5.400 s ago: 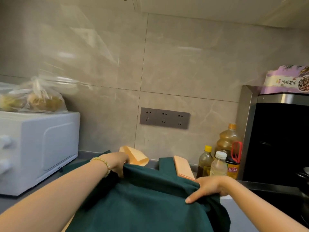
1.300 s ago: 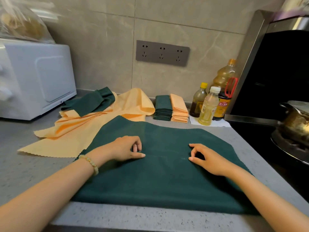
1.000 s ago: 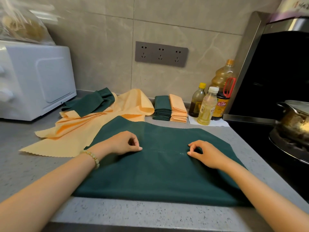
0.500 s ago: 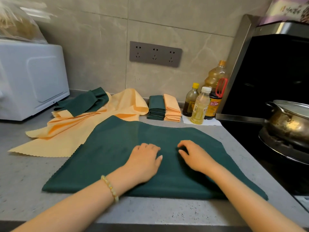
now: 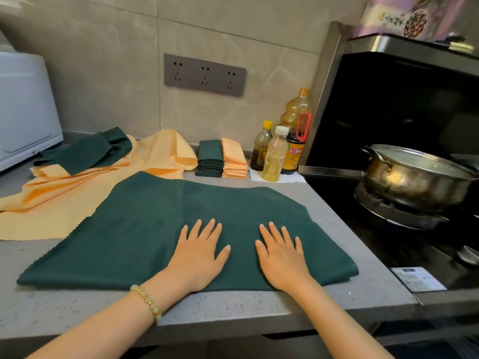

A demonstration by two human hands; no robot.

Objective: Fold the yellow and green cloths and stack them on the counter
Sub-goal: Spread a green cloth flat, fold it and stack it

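Fingers straight, spread, flat on cloth: left hand (image 5: 198, 257) and right hand (image 5: 282, 259) side by side, palms down, pressing near edge of green cloth (image 5: 145, 229). Green cloth lies spread on counter (image 5: 233, 304), doubled at near edge. Unfolded yellow cloth (image 5: 51, 203) lies left, far corner of green cloth overlapping it. Crumpled green cloth (image 5: 85, 152) on top of yellow cloth. Behind, by wall: folded green stack (image 5: 209, 158) touching folded yellow stack (image 5: 233, 159). Bottles (image 5: 274, 154) just right of stacks.

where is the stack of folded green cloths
Head view: the stack of folded dark green cloths sits at the back of the grey speckled counter, touching the folded yellow cloth stack on its right.
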